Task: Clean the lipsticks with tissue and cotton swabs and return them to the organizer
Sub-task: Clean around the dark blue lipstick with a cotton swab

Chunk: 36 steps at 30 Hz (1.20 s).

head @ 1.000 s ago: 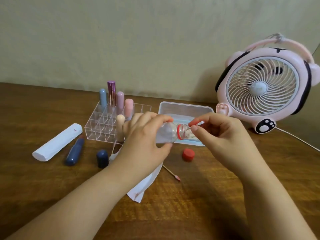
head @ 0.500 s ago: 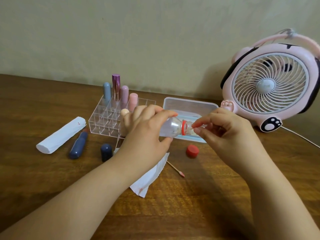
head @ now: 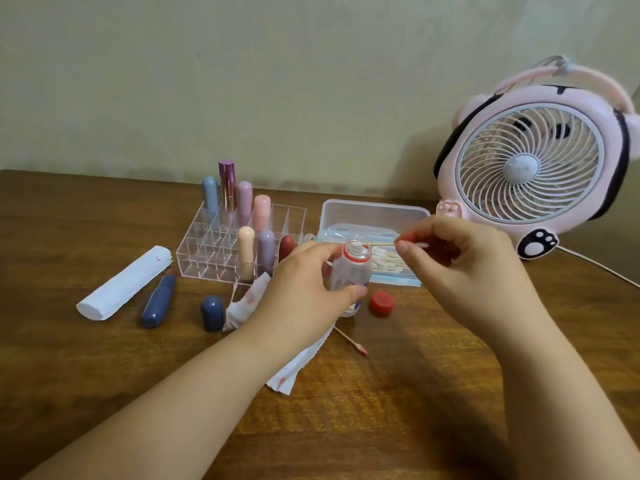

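Observation:
My left hand (head: 304, 289) grips a small clear bottle (head: 351, 271) with a red neck ring, held upright. My right hand (head: 460, 268) pinches a cotton swab (head: 381, 243) whose tip lies at the bottle's mouth. The clear organizer (head: 221, 251) holds several capped lipsticks. An open navy lipstick (head: 157, 301) lies on the table beside its cap (head: 212, 312). A stained tissue (head: 247, 303) lies partly under my left arm. A used swab (head: 349, 341) lies in front of the bottle.
A red bottle cap (head: 381, 302) sits on the wooden table. An open plastic box of cotton swabs (head: 374, 216) stands behind the hands. A white tissue roll (head: 124, 283) lies at the left. A pink fan (head: 533, 168) with a cord stands at the right.
The bottle has gone from tilted on its side to upright. The swab has come out of the neck, and its tip now rests at the bottle's mouth.

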Each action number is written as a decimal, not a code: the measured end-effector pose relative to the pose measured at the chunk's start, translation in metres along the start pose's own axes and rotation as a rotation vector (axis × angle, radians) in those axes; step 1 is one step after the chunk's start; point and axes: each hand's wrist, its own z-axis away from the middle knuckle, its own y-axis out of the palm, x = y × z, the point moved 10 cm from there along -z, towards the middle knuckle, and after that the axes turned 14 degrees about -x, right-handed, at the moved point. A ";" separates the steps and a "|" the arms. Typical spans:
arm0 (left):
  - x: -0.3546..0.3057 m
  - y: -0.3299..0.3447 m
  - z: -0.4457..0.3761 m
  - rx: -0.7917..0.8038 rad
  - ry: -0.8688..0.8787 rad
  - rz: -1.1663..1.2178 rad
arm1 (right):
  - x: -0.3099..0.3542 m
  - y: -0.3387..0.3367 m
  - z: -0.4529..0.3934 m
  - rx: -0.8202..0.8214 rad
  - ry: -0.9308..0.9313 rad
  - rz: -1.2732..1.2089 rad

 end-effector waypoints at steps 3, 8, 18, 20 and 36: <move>0.003 0.008 0.002 0.042 -0.040 0.018 | -0.006 0.001 0.000 0.015 0.031 0.008; 0.010 0.017 0.001 0.085 -0.083 0.011 | -0.012 0.002 -0.001 0.036 0.061 -0.009; -0.020 -0.083 -0.020 -0.132 0.057 -0.091 | 0.024 0.018 0.003 0.060 0.150 -0.221; -0.008 -0.111 -0.020 -0.165 0.064 -0.143 | 0.040 0.036 0.007 0.132 0.143 -0.180; 0.094 -0.151 0.008 -0.079 -0.064 -0.971 | 0.065 0.139 0.026 0.184 0.216 -0.108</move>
